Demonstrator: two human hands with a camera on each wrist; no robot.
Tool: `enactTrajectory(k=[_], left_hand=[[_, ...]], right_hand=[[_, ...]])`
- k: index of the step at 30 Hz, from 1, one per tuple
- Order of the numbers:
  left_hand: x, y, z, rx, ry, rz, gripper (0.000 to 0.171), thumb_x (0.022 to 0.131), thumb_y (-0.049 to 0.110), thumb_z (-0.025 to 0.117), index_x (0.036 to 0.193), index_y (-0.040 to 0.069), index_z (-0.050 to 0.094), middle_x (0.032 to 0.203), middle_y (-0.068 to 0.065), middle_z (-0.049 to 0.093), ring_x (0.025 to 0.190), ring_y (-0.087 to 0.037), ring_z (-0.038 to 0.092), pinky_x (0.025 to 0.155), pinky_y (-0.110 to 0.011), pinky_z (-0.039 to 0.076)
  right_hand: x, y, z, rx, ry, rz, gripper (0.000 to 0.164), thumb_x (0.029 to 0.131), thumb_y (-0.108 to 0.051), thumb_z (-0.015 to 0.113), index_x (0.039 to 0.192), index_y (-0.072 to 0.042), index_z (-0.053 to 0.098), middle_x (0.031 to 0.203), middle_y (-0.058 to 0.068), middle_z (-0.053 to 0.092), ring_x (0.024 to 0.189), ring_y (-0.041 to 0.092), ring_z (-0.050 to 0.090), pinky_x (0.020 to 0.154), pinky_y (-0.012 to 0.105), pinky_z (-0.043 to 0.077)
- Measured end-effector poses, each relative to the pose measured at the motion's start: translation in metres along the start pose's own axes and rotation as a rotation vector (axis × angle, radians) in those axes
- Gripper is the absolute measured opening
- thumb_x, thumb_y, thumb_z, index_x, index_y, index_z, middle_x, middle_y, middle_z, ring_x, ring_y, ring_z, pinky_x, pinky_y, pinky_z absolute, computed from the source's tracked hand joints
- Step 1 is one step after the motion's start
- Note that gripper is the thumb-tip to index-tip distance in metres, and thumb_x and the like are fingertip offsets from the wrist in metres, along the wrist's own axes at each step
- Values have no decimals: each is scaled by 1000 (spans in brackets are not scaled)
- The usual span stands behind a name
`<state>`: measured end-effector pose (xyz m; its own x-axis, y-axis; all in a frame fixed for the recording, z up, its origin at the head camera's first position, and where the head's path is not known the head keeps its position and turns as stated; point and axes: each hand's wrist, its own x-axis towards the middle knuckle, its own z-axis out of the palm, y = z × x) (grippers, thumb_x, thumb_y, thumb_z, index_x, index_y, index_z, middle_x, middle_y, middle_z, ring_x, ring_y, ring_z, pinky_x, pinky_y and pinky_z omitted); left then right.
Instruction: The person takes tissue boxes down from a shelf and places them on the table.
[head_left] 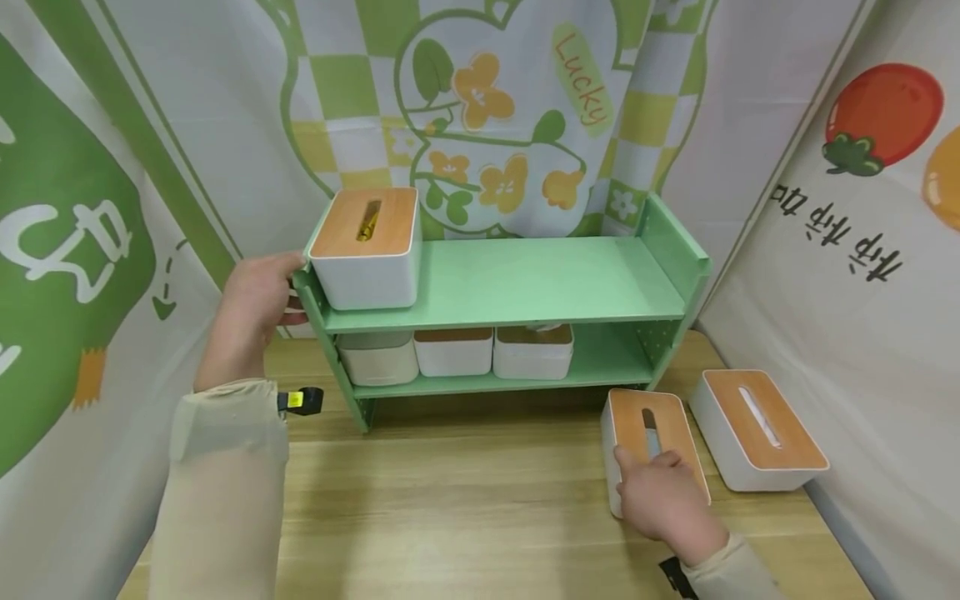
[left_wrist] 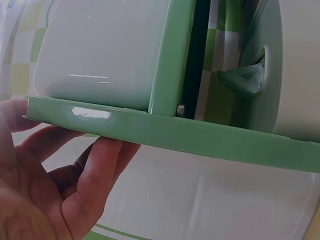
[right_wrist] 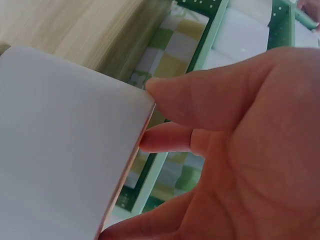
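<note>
My left hand [head_left: 258, 292] grips the left side panel of a green two-tier shelf [head_left: 525, 275]; in the left wrist view, its bent fingers [left_wrist: 102, 175] press against the panel from outside. On the upper tier beside it stands a white tissue box [head_left: 363, 283] with a wooden lid and something gold in its slot. My right hand [head_left: 667, 500] lies over another wooden-lidded tissue box [head_left: 630, 417] on the table. Its thumb is near the left edge of the lid, its fingers by the slot. In the right wrist view, fingertips [right_wrist: 155, 90] touch the box's edge.
Three boxes stand in a row on the lower tier: a cream one [head_left: 378, 362] and two white ones, the middle box [head_left: 453, 357] and the right box [head_left: 532, 357]. Another tissue box [head_left: 757, 425] is right of my right hand, near the printed side curtain [head_left: 847, 317].
</note>
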<state>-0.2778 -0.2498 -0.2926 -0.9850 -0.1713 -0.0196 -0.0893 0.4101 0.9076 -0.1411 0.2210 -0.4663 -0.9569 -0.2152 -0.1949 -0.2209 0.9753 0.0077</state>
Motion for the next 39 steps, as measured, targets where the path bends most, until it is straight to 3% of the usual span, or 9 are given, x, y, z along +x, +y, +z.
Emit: enactTrajectory(k=[6,9,13,16,20,23,28,35,39], left_hand=[[1,2,0,8,-3,-3,54,105,44,39,129,0,59,120,-16,56,94,-27,65,77,-38,59],[1,1,0,10,-6,-6,54,105,43,38,130,0,59,121,-16,56,94,-27,65,76,-37,59],[1,1,0,11,-3,-4,55,105,44,38,132,1,59,121,-16,57,94,-26,66,76,-36,59],[1,0,0,12,2,3,55,105,45,38,131,1,59,119,-16,57,92,-25,66,77,-37,59],[0,0,1,14,12,16,54,105,44,38,129,0,60,117,-16,58,89,-23,67,76,-37,59],[0,0,2,16,15,21,53,106,43,38,128,0,60,116,-16,57,88,-22,67,75,-36,59],[-1,0,2,13,7,22,53,106,43,37,129,0,59,119,-17,57,93,-27,66,74,-34,59],[1,0,2,21,12,13,56,106,46,38,130,1,60,119,-16,58,96,-28,65,75,-35,59],[1,0,1,25,11,9,57,106,46,37,134,2,59,120,-16,58,94,-26,65,76,-36,59]], right_hand=[[-4,10,-5,1,4,-10,45,96,-14,62,138,-1,54,93,63,37,75,55,56,47,46,47],[-7,14,-7,11,17,-9,45,92,-6,59,137,0,56,75,47,45,68,42,52,45,44,45],[-10,21,-7,29,43,-12,48,88,3,51,136,1,57,58,18,37,60,26,40,41,39,40],[-9,25,-8,39,26,4,49,89,5,48,137,3,56,59,21,39,60,28,42,42,38,41],[-6,28,-10,39,-18,32,49,90,4,47,138,3,53,74,46,47,72,45,55,49,47,47],[-5,29,-9,35,-28,42,48,90,3,47,138,4,52,84,54,47,81,57,56,54,52,50],[-5,32,-9,44,-37,59,48,90,3,47,139,4,51,85,54,47,79,56,56,54,52,49],[-3,36,-9,57,-65,86,51,90,2,47,141,6,48,97,60,42,96,68,51,66,63,51],[-4,40,-8,67,-70,91,51,90,3,46,141,6,47,97,62,40,96,69,50,66,63,51]])
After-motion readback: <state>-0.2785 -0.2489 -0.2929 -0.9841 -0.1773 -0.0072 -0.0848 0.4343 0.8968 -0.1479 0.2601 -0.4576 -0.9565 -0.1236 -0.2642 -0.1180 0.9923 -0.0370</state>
